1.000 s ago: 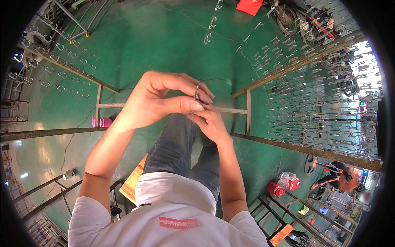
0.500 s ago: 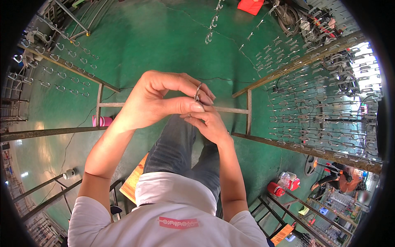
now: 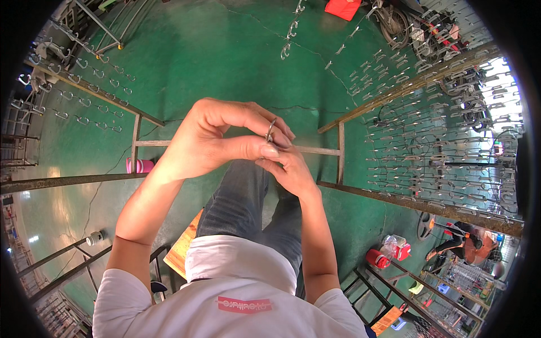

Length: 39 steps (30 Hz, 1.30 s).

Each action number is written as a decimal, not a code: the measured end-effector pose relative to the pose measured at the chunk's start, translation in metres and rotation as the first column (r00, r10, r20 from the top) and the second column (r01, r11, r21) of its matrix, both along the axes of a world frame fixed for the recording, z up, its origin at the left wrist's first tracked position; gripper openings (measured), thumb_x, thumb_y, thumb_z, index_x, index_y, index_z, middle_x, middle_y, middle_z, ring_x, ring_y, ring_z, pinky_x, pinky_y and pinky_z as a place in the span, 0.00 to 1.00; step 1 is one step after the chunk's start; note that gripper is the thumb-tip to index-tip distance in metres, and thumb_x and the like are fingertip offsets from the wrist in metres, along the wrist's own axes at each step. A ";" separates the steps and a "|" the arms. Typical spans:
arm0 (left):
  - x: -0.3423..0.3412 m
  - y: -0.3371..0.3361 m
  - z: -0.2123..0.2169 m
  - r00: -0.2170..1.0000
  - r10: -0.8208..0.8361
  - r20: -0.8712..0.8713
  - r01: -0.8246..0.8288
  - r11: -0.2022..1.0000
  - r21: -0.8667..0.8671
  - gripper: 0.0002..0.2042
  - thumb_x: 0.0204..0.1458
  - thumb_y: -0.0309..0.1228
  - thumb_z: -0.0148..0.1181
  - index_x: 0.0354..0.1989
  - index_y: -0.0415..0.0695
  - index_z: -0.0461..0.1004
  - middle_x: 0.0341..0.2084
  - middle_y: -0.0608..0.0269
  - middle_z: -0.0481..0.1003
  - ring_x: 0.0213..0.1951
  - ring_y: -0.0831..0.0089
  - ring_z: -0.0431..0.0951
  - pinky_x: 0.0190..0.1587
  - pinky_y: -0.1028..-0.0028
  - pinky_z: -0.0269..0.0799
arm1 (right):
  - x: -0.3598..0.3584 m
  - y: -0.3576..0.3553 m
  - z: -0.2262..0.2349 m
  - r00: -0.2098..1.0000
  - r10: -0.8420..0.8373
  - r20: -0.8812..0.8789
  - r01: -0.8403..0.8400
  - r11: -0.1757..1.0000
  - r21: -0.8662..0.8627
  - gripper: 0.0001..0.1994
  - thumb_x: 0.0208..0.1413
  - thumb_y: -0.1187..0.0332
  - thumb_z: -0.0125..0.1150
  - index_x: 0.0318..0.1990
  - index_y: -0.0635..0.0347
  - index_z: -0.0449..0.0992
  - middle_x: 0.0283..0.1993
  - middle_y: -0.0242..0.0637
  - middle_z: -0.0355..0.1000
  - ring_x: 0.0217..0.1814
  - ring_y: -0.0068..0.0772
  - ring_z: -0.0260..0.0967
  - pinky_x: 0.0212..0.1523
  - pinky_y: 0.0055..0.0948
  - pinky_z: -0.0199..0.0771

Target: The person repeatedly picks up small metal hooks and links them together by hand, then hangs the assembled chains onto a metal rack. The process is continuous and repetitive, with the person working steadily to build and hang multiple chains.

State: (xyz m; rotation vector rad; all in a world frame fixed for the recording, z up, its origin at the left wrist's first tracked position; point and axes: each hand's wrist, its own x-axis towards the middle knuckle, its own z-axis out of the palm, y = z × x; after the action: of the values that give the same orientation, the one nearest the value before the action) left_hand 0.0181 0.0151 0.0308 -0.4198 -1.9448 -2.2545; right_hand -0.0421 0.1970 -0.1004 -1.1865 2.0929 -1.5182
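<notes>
Left hand (image 3: 208, 143) pinches a small metal hook (image 3: 270, 130) between thumb and fingers; right hand (image 3: 290, 172) touches beneath it, grip indiscernible. Rusty rack frame (image 3: 338, 151) and green floor (image 3: 225, 62) lie below; hook-laden rails (image 3: 428, 79) flank right.

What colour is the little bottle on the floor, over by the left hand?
Pink. The bottle lies on the green floor, seen in the head view.

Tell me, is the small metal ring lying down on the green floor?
No, the small metal ring is pinched between the fingers of the left hand, with the right hand just beneath it, well above the green floor.
</notes>
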 end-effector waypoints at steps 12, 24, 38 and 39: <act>0.001 0.002 0.004 0.991 0.061 0.115 -0.063 0.998 0.013 0.08 0.37 0.26 0.70 0.28 0.39 0.80 0.30 0.55 0.80 0.41 0.56 0.79 0.56 0.55 0.67 | -0.004 -0.003 -0.008 0.998 0.013 0.065 -0.013 1.000 -0.002 0.06 0.50 0.69 0.64 0.35 0.58 0.81 0.37 0.31 0.72 0.41 0.35 0.69 0.42 0.32 0.68; -0.014 -0.011 -0.023 0.999 -0.013 0.047 0.013 1.000 -0.006 0.08 0.43 0.16 0.66 0.32 0.38 0.79 0.35 0.53 0.79 0.44 0.63 0.78 0.45 0.67 0.76 | -0.094 0.036 -0.080 0.618 -0.726 0.303 0.784 0.596 -0.170 0.12 0.53 0.72 0.64 0.46 0.60 0.77 0.38 0.32 0.69 0.38 0.21 0.66 0.41 0.21 0.70; -0.021 -0.022 -0.024 0.996 0.036 0.079 -0.037 0.999 0.001 0.08 0.41 0.21 0.68 0.32 0.38 0.81 0.33 0.55 0.80 0.44 0.59 0.78 0.48 0.63 0.73 | -0.198 0.015 -0.095 0.077 -0.997 0.032 0.974 0.068 -0.217 0.20 0.47 0.59 0.71 0.43 0.62 0.76 0.39 0.35 0.70 0.34 0.29 0.62 0.38 0.32 0.67; -0.020 -0.022 -0.024 0.996 0.041 0.081 -0.040 0.999 -0.004 0.08 0.41 0.21 0.68 0.32 0.38 0.81 0.33 0.55 0.80 0.44 0.59 0.78 0.48 0.63 0.73 | -0.199 0.017 -0.097 0.093 -0.994 0.057 0.971 0.078 -0.224 0.18 0.47 0.60 0.70 0.42 0.62 0.77 0.40 0.36 0.70 0.37 0.32 0.63 0.40 0.34 0.67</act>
State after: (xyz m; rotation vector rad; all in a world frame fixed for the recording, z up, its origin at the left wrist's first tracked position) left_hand -0.0021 -0.0072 0.0070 -0.2907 -1.9754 -2.2783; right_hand -0.2414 0.2139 -0.1976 0.5742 3.0801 -2.1691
